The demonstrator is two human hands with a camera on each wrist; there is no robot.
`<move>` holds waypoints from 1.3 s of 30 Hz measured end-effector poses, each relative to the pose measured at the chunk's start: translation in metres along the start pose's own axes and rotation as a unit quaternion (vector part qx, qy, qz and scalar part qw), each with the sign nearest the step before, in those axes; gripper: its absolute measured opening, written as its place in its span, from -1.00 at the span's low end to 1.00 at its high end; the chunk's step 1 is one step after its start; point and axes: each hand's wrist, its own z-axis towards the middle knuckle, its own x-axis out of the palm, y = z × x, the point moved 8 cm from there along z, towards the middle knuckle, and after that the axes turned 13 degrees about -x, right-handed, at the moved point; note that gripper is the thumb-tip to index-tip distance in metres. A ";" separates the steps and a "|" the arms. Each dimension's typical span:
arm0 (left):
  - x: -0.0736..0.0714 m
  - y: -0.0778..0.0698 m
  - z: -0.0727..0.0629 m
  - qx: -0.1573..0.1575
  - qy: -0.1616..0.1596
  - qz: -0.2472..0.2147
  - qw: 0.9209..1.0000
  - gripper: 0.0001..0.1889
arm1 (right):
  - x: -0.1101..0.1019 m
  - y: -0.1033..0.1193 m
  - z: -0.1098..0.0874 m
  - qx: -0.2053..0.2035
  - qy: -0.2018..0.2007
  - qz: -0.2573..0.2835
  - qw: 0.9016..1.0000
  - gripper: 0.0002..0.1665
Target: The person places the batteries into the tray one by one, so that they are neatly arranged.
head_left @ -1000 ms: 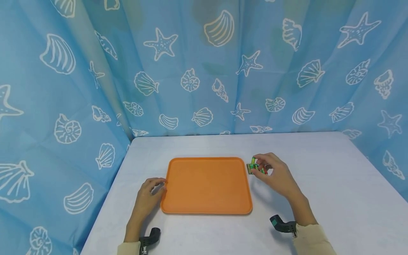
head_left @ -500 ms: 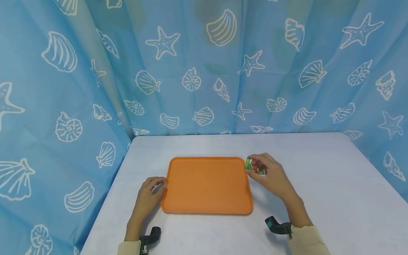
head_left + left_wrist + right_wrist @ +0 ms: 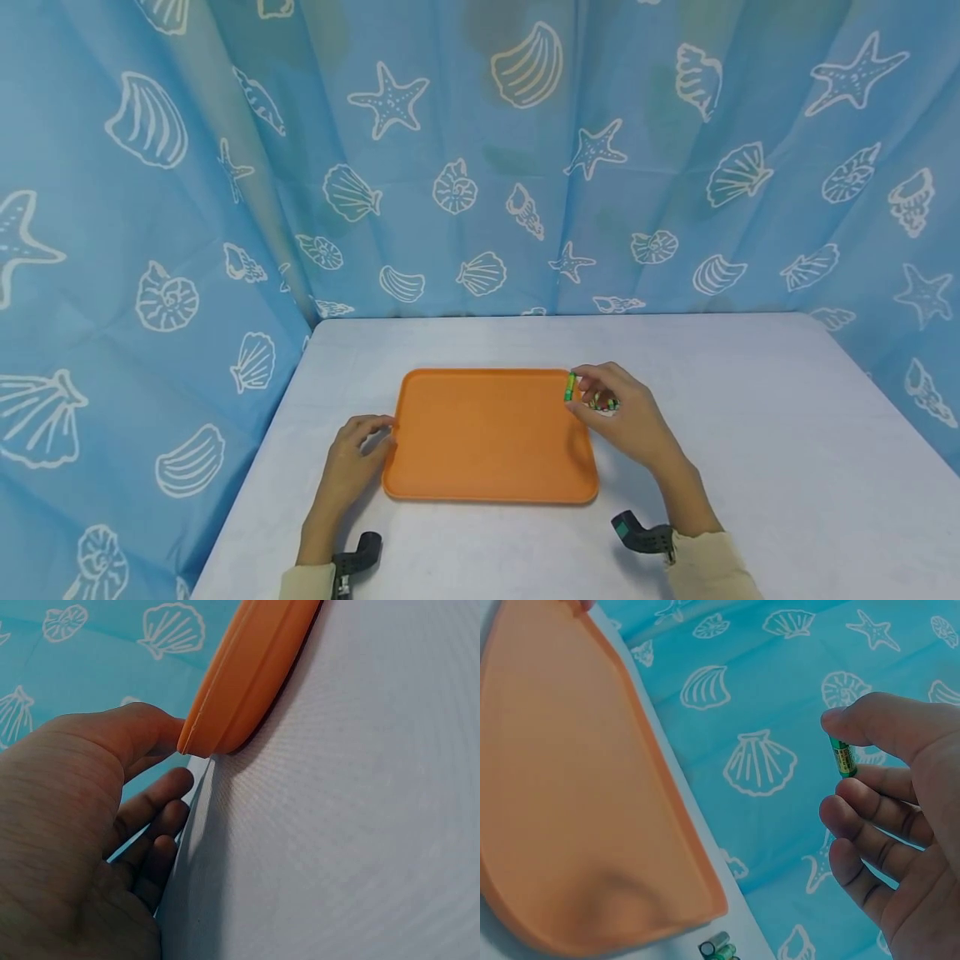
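Between the thumb and index finger of my right hand point(image 3: 630, 417) is a small green battery point(image 3: 570, 387), held upright over the right rim of an orange tray point(image 3: 487, 437). The right wrist view shows the battery point(image 3: 844, 759) pinched at its ends, with the other fingers loosely bent beneath. My left hand point(image 3: 351, 462) rests at the tray's left edge, thumb and index finger touching the rim. In the left wrist view, its remaining fingers hang relaxed below the tray wall point(image 3: 240, 690).
More small green and red batteries point(image 3: 609, 406) lie on the table just right of the tray, partly covered by my right hand in the head view. A white cloth point(image 3: 787, 433) covers the table. Behind and to the left hangs a blue shell-patterned curtain point(image 3: 420, 208).
My right hand has carried the battery leftward, from above the other batteries to the tray's right rim. The left hand stays at the tray's edge.
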 end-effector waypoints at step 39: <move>0.001 0.001 0.001 -0.003 0.001 0.006 1.000 -0.70 | 0.038 0.035 0.022 -0.038 -0.011 0.073 0.997 -0.49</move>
